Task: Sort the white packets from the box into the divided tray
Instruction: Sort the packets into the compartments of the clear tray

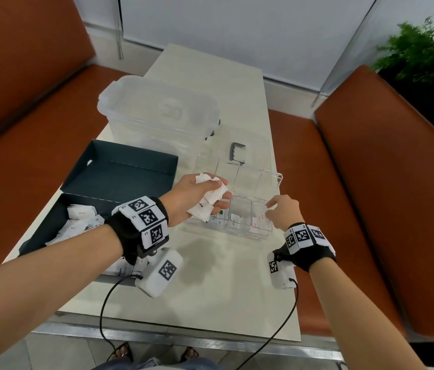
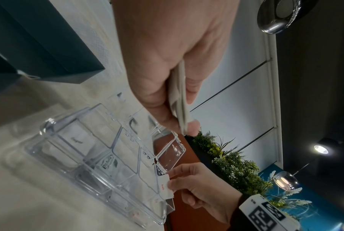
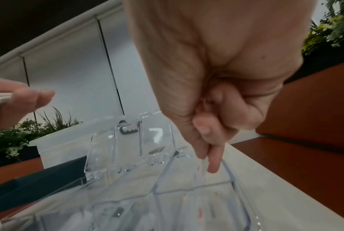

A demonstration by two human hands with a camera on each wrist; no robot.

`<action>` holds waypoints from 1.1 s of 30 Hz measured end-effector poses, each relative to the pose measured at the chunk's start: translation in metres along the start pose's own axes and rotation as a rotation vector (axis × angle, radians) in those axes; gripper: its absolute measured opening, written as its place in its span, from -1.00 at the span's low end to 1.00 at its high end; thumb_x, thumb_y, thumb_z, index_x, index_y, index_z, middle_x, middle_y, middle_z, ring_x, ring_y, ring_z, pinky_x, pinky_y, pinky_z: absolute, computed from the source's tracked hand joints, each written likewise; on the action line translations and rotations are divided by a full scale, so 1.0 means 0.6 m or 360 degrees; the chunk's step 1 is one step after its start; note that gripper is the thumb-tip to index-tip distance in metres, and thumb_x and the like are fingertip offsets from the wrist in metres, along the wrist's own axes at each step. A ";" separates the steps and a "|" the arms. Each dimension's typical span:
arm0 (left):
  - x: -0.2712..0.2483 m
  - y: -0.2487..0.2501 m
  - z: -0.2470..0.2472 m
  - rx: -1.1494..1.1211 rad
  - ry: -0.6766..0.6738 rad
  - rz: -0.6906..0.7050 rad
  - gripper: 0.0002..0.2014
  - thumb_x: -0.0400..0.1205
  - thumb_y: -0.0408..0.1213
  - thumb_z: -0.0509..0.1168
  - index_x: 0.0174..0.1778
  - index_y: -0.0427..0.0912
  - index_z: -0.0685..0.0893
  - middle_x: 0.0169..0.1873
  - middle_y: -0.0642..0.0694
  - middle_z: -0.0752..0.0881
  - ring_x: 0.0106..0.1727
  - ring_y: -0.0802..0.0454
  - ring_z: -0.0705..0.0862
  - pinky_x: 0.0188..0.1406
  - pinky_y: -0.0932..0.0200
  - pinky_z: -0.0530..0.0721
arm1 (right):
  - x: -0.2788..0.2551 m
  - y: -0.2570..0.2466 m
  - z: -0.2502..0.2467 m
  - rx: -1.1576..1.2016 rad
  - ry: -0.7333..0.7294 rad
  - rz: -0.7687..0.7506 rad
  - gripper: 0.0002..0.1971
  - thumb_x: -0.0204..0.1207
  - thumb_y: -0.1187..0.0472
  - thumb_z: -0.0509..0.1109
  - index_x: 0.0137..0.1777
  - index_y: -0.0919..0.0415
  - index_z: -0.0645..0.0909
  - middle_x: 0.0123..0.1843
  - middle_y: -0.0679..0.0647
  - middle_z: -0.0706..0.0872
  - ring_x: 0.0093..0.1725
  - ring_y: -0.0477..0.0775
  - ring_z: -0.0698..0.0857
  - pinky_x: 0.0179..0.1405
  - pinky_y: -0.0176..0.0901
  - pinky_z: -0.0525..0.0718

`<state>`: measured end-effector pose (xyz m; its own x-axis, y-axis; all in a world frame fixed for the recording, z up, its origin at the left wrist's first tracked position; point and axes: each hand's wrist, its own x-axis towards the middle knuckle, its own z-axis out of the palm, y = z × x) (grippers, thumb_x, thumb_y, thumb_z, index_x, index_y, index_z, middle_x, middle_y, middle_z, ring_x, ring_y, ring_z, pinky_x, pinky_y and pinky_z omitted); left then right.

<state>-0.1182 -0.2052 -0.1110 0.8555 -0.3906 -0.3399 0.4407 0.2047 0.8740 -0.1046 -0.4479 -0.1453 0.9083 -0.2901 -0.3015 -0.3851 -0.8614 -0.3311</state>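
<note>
My left hand (image 1: pixel 219 189) hovers over the left side of the clear divided tray (image 1: pixel 238 234), gripping a bunch of white packets (image 1: pixel 211 194); the same bunch (image 2: pixel 179 100) shows edge-on in the left wrist view. My right hand (image 1: pixel 271 209) pinches a single white packet marked "Salt" (image 2: pixel 164 186) at the tray's near right compartment (image 3: pixel 194 184). Some compartments hold a few packets. The dark teal box (image 1: pixel 50 222), lid flipped open, lies at the left with several packets (image 1: pixel 79 213) inside.
A translucent storage bin (image 1: pixel 157 113) stands behind the box and tray. A grey clip (image 1: pixel 237 152) lies behind the tray's raised clear lid (image 1: pixel 261 174). Orange benches (image 1: pixel 386 182) flank the narrow table (image 1: pixel 210 284). Plants (image 1: pixel 423 49) stand at the far right.
</note>
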 end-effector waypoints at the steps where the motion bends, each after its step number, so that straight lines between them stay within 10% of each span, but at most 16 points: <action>1: -0.001 0.000 -0.001 -0.0008 0.0004 0.0001 -0.83 0.72 -0.33 0.25 0.15 -0.29 0.66 0.01 -0.35 0.80 -0.17 -0.18 0.80 -0.26 0.08 0.76 | 0.001 -0.001 0.004 -0.0007 0.0002 -0.0010 -0.71 0.56 0.35 0.29 0.26 0.18 0.57 0.31 0.30 0.52 0.05 0.31 0.71 0.06 0.10 0.73; 23: -0.011 0.006 -0.002 -0.0032 0.0048 -0.0020 -0.81 0.73 -0.35 0.23 0.19 -0.32 0.64 0.03 -0.36 0.79 -0.19 -0.17 0.80 -0.26 0.10 0.76 | 0.012 -0.029 0.020 -0.0882 -0.0267 -0.0302 -0.52 0.54 0.30 0.39 0.46 0.03 0.48 0.34 0.06 0.63 0.23 0.17 0.68 0.04 -0.10 0.62; 33: -0.005 0.007 0.000 -0.0026 0.0044 -0.0053 -0.81 0.73 -0.35 0.23 0.20 -0.32 0.65 0.05 -0.38 0.78 -0.18 -0.17 0.79 -0.30 0.12 0.75 | 0.033 -0.030 0.008 -0.0764 -0.0526 -0.0276 -0.46 0.46 0.44 0.43 0.45 0.17 0.52 0.39 0.14 0.62 -0.15 0.14 0.64 -0.36 -0.27 0.60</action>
<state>-0.1188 -0.2033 -0.1063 0.8476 -0.3724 -0.3781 0.4729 0.2066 0.8565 -0.0807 -0.4364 -0.1495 0.8226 -0.0502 -0.5665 -0.0495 -0.9986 0.0166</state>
